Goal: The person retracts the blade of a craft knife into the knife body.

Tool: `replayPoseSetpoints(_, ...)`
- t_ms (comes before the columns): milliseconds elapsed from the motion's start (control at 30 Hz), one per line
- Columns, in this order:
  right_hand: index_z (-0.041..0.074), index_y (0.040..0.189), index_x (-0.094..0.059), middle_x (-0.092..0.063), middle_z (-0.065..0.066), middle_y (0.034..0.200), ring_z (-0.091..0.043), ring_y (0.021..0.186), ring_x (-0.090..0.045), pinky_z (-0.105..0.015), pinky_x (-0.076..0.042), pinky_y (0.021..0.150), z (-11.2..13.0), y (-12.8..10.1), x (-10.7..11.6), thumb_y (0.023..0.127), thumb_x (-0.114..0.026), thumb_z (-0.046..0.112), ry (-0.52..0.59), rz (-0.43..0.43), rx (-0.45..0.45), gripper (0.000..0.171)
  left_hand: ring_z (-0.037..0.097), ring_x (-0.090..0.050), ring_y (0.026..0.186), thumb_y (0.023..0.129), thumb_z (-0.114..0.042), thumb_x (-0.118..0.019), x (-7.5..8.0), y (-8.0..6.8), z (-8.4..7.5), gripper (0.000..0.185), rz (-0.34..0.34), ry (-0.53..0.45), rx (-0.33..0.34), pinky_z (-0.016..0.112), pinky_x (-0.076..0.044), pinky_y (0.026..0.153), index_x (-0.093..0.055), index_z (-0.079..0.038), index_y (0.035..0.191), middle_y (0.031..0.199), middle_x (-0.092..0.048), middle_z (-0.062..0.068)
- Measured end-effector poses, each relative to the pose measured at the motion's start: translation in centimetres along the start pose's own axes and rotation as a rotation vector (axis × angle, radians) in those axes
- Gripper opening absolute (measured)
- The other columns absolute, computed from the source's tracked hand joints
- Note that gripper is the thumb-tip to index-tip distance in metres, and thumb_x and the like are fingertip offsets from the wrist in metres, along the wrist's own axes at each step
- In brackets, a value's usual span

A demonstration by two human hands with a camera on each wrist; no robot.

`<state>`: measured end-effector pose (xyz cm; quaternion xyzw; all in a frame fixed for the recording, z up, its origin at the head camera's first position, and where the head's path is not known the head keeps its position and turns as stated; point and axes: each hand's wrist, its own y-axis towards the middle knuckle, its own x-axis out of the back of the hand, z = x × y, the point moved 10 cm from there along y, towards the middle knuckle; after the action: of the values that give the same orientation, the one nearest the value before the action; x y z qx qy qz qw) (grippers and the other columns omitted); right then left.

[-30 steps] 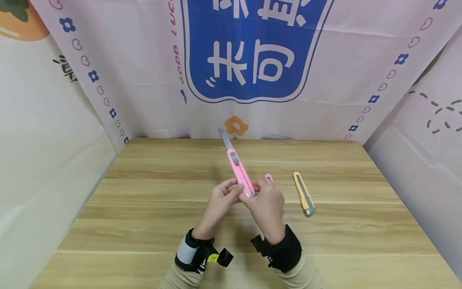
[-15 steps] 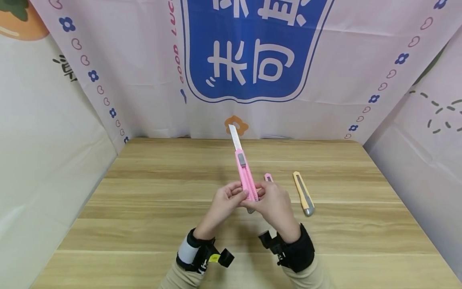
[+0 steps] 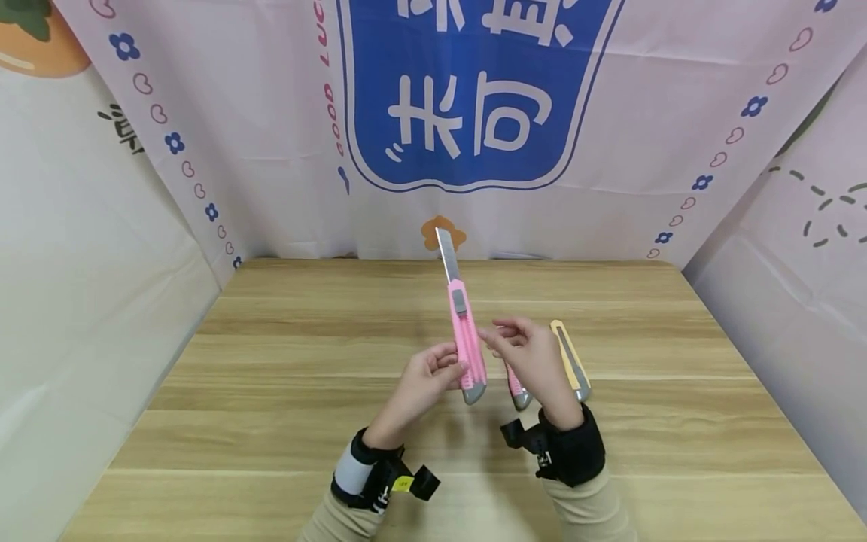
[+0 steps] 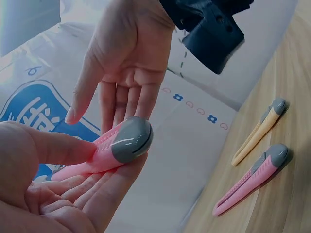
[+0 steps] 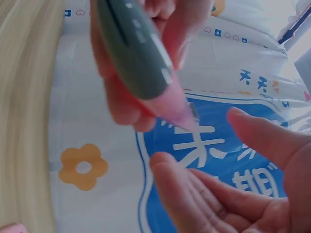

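My left hand (image 3: 427,376) pinches a pink utility knife (image 3: 467,339) near its grey end cap, thumb on one side and fingers on the other. The long blade (image 3: 448,254) is extended and points away toward the backdrop, with the grey slider (image 3: 459,301) pushed forward. To the right of the knife, my right hand (image 3: 538,361) is held apart from it with thumb and fingers spread, as the right wrist view shows. Under and beside that hand lie a second pink utility knife (image 4: 250,182), partly covered in the head view, and a yellow utility knife (image 4: 260,131).
The wood-grain table (image 3: 271,421) spreads around both hands. A printed cloth backdrop (image 3: 284,188) hangs along the table's far edge, and pale cloth walls (image 3: 88,301) stand at both sides.
My right hand has let go of the pink knife and moved right, now covering part of the yellow one. The held knife has turned more upright and shifted slightly right in the left hand.
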<state>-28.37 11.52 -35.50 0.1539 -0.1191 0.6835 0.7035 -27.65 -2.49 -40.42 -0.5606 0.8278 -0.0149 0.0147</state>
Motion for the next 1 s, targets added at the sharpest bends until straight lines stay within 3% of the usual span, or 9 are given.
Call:
replayPoseSetpoints(167,0.001,0.124,-0.060,-0.068,-0.022,0.118,-0.019,0.098,-0.072,-0.031,-0.061,0.090,-1.5,1.0,-1.0,0.093,-0.064,0.032,0.247,0.062,-0.048,0.044,0.015,-0.069,0.096,0.095,-0.001,-0.051,-0.7,-0.2,0.2,0.041,0.063,-0.001,0.023,0.026,-0.061,0.086,-0.046,0.011,0.133,0.121,-0.059,0.034)
replayPoseSetpoints(333,-0.002,0.125,-0.059,-0.066,-0.021,0.122,-0.008,0.096,-0.070,-0.027,-0.060,0.092,-2.3,1.6,-1.8,0.097,-0.058,0.029,0.392,0.096,-0.052,0.042,0.022,-0.067,0.105,0.095,-0.002,-0.052,-1.3,-0.5,0.3,0.043,0.104,0.013,0.028,0.026,-0.059,0.092,-0.043,0.012,0.136,0.124,-0.059,0.033)
replayPoseSetpoints(500,-0.006,0.125,-0.058,-0.071,-0.010,0.111,-0.004,0.092,-0.070,-0.023,-0.060,0.087,-2.8,2.0,-2.2,0.098,-0.057,0.026,0.468,0.092,-0.068,0.042,0.030,-0.066,0.110,0.096,-0.002,-0.052,-1.6,-0.4,0.6,0.042,0.112,0.066,0.030,0.029,-0.059,0.094,-0.045,0.011,0.135,0.123,-0.060,0.032)
replayPoseSetpoints(733,-0.006,0.122,-0.060,-0.078,0.001,0.095,-0.011,0.092,-0.074,-0.026,-0.061,0.084,-2.8,2.0,-3.0,0.096,-0.058,0.032,0.568,0.164,-0.059,0.046,0.035,-0.066,0.110,0.096,-0.001,-0.051,-2.3,-0.3,1.1,0.040,0.137,0.140,0.017,0.030,-0.060,0.092,-0.046,0.014,0.133,0.120,-0.062,0.033)
replayPoseSetpoints(1000,-0.012,0.116,-0.058,-0.076,0.005,0.080,-0.010,0.077,-0.075,-0.028,-0.063,0.077,-3.5,2.0,-2.7,0.097,-0.057,0.028,0.591,0.097,-0.117,0.045,0.038,-0.066,0.108,0.095,0.000,-0.054,-3.2,-0.2,1.5,0.040,0.163,0.166,0.006,0.028,-0.061,0.089,-0.047,0.014,0.131,0.119,-0.062,0.033)
